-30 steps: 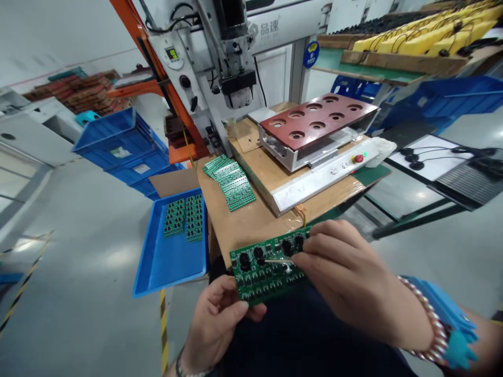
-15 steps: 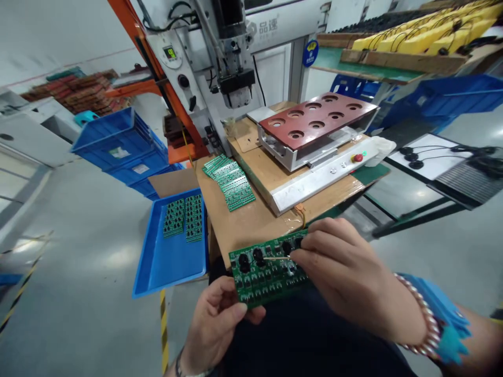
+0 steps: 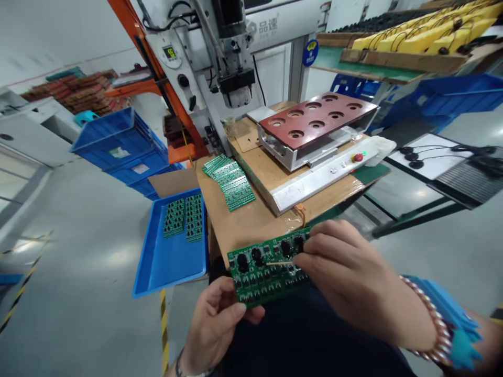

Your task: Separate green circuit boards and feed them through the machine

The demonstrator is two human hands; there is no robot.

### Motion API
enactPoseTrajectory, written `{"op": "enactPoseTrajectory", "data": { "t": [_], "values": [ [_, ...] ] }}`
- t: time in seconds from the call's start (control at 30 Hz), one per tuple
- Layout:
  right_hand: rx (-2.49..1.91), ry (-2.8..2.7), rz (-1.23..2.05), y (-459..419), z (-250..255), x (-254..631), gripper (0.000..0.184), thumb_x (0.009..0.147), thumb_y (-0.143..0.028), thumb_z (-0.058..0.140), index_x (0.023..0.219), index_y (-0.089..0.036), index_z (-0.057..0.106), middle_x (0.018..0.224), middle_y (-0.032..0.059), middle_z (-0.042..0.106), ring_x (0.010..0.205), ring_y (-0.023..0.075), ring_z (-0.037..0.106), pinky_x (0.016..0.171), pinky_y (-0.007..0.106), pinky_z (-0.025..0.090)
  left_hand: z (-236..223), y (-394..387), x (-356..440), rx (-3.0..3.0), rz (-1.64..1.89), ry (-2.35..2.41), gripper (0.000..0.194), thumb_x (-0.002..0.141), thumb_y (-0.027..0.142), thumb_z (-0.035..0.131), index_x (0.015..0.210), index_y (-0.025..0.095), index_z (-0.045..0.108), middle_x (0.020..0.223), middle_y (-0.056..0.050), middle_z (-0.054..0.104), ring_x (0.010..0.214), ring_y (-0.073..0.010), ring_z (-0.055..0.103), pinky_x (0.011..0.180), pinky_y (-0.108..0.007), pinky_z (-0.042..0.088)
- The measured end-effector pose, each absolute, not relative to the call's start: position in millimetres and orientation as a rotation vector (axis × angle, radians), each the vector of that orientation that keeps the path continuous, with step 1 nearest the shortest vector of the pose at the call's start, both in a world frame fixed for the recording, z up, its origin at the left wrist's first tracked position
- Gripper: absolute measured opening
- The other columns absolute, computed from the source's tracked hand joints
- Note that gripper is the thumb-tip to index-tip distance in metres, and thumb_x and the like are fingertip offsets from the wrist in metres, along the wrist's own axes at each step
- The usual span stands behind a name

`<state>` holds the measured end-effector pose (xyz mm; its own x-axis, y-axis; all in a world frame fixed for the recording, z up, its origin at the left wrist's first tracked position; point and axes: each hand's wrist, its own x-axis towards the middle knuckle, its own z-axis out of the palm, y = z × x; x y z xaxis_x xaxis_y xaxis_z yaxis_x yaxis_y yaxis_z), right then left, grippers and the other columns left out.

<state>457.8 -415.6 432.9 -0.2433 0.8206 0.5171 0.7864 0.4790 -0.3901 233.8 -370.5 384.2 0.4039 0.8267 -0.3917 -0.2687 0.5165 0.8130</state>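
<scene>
A green circuit board with round black blobs and rows of small parts is tilted toward me over my lap. My left hand pinches its lower left corner between thumb and fingers. Above the board's right part, my right hand is closed on a thin, pale wooden stick, like a toothpick. The stick's tip points left and lies at the edge of a black blob; I cannot tell whether it touches. My right hand hides the board's right end.
Green boards lie fanned on the brown worktable. A blue tray at left holds two stacks of boards with black blobs. Behind stands a machine with a red-brown fixture plate and a control bar. Blue crates are stacked left.
My right hand and the stick have shifted slightly, with the tip now a little lower beside the same blob. The left hand keeps its hold, and the board has barely moved.
</scene>
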Motion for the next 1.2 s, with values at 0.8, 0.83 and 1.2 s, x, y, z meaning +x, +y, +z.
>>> {"op": "enactPoseTrajectory", "data": {
  "t": [0.8,0.83,1.2],
  "values": [
    [-1.322,-2.037,0.037,-411.9,431.9,454.2,0.018,0.08,-0.002,0.051,0.09,-0.012,0.062,0.078,0.0049,0.056,0.081,0.016,0.044,0.07,0.034,0.035,374.4,-367.7,227.0,0.862,0.726,0.827,0.017,0.065,0.02,0.079,0.081,0.021,0.074,0.075,-0.001,0.075,0.062,-0.0189,0.071,0.057,-0.026,0.057],
    [-1.32,-2.038,0.035,-412.1,432.2,454.1,0.018,0.08,-0.002,0.051,0.091,-0.012,0.062,0.079,0.005,0.056,0.081,0.0161,0.045,0.07,0.034,0.036,374.0,-367.6,226.8,0.87,0.731,0.824,0.017,0.064,0.02,0.079,0.08,0.021,0.074,0.075,-0.002,0.075,0.061,-0.0189,0.071,0.057,-0.026,0.057],
    [-1.353,-2.048,0.02,-416.4,430.4,458.6,0.016,0.082,-0.004,0.05,0.089,-0.013,0.061,0.078,0.0045,0.056,0.079,0.0153,0.044,0.07,0.034,0.035,378.5,-368.6,228.2,0.815,0.752,0.833,0.015,0.063,0.02,0.08,0.076,0.021,0.073,0.068,0.0,0.074,0.06,-0.0177,0.07,0.056,-0.024,0.057]
  ]
}}
